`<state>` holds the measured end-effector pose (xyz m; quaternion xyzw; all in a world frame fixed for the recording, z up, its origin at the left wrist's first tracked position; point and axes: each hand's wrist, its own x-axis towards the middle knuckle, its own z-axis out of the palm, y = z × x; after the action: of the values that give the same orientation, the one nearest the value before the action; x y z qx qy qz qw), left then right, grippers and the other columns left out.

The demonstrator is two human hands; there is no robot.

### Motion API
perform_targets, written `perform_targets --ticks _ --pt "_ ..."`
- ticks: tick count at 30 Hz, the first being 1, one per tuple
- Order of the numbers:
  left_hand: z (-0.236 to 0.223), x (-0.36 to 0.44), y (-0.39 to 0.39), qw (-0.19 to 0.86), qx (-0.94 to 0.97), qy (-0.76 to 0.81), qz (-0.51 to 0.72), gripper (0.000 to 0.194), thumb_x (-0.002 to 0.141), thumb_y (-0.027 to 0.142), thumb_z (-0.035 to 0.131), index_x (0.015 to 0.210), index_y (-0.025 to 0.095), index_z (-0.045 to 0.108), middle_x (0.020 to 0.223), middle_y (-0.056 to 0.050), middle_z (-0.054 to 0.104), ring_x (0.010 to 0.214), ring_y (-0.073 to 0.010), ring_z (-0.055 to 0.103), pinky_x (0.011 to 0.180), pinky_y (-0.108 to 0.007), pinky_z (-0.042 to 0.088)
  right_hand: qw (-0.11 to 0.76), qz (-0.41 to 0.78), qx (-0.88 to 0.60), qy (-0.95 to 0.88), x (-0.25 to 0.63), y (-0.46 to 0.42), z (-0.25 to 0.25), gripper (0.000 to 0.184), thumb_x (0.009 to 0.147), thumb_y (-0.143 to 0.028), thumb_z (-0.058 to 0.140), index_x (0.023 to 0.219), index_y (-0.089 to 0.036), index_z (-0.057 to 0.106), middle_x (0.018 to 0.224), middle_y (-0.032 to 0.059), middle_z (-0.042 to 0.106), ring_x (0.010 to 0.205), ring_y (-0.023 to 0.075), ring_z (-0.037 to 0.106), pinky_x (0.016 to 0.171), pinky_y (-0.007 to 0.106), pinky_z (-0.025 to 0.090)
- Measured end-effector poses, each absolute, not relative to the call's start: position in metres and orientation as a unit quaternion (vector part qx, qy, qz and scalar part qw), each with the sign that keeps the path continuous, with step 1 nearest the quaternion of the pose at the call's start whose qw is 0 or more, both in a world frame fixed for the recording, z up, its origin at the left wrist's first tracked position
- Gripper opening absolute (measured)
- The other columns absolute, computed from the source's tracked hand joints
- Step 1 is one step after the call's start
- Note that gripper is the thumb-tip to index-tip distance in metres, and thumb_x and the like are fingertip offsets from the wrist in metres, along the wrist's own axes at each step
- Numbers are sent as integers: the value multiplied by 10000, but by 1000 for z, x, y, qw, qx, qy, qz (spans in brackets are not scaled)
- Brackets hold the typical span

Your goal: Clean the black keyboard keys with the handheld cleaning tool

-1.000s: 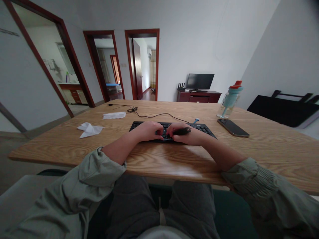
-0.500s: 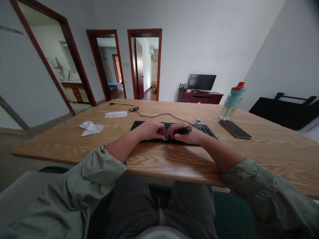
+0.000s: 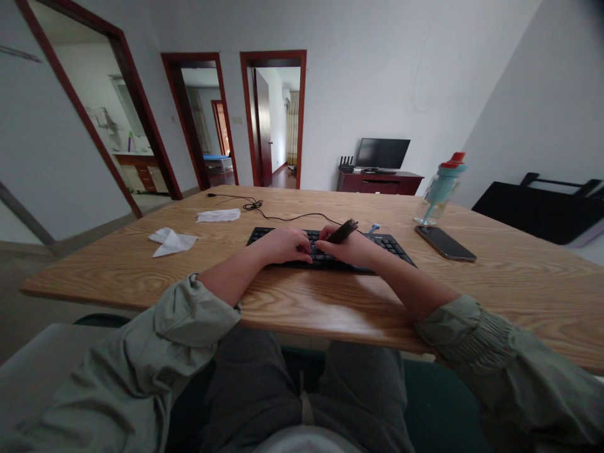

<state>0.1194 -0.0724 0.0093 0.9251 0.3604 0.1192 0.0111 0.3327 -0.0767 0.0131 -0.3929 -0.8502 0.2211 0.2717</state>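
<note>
A black keyboard (image 3: 391, 246) lies on the wooden table in front of me. My left hand (image 3: 287, 245) is curled over its left half, fingers bent down and the thumb near the front edge, holding it. My right hand (image 3: 349, 247) is over the right half, closed around a small black brush (image 3: 343, 231). The brush leans up to the right with its bristle-like end on top; its lower end is hidden by my fingers among the keys.
Behind the keyboard pokes up a small blue-and-white item (image 3: 374, 228). A black cable (image 3: 255, 205) runs across the table (image 3: 292, 305). White tissues (image 3: 172, 242) lie left; a phone (image 3: 446, 243) and a clear bottle (image 3: 438, 192) with a red cap stand right.
My right hand has turned, and the brush has swung from nearly flat to more upright, its bristle-like end now higher and slightly left. The left hand has barely moved on the keyboard.
</note>
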Motion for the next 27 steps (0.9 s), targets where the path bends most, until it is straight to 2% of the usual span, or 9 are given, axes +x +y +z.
perform_targets --ticks 3,7,12,16,19,23,27 --pt "10 120 -72 5 924 364 115 200 824 392 707 873 208 767 855 -23 712 779 -140 626 686 -232 404 231 241 -399 -854 337 -76 14 150 826 -355 629 832 -207 654 651 11 635 564 143 554 510 258 388" --pt "10 120 -72 0 923 369 112 221 819 411 709 855 199 759 855 -24 712 788 -145 627 689 -230 405 200 261 -359 -874 346 -68 18 208 801 -390 665 915 -217 687 759 21 686 629 149 604 540 247 426" --pt "10 120 -71 4 922 371 111 228 819 415 706 849 196 758 862 -26 711 800 -148 631 694 -227 410 152 272 -340 -887 347 -65 30 295 843 -397 627 991 -147 678 825 65 693 646 143 598 560 241 435" --pt "10 120 -69 -1 923 369 112 240 815 431 706 851 199 756 815 -22 699 755 -144 617 670 -230 398 171 223 -381 -881 342 -65 24 298 821 -421 658 966 -162 673 776 43 675 639 139 585 540 228 406" --pt "9 120 -69 -2 919 375 118 252 806 450 708 831 202 748 823 -21 701 761 -145 617 665 -230 395 182 197 -378 -886 338 -63 13 245 790 -390 690 906 -174 679 789 38 683 663 141 587 571 230 426" --pt "11 120 -70 -2 913 391 117 248 792 443 721 832 198 742 831 -22 707 761 -146 618 655 -227 390 193 212 -360 -888 333 -63 2 175 812 -346 660 836 -176 694 781 42 694 688 149 595 617 239 455" --pt "12 120 -72 3 909 398 121 245 792 437 715 837 198 738 822 -21 703 739 -144 606 646 -233 377 223 230 -353 -879 324 -69 0 188 809 -336 672 884 -169 715 786 40 702 711 157 608 654 247 472"
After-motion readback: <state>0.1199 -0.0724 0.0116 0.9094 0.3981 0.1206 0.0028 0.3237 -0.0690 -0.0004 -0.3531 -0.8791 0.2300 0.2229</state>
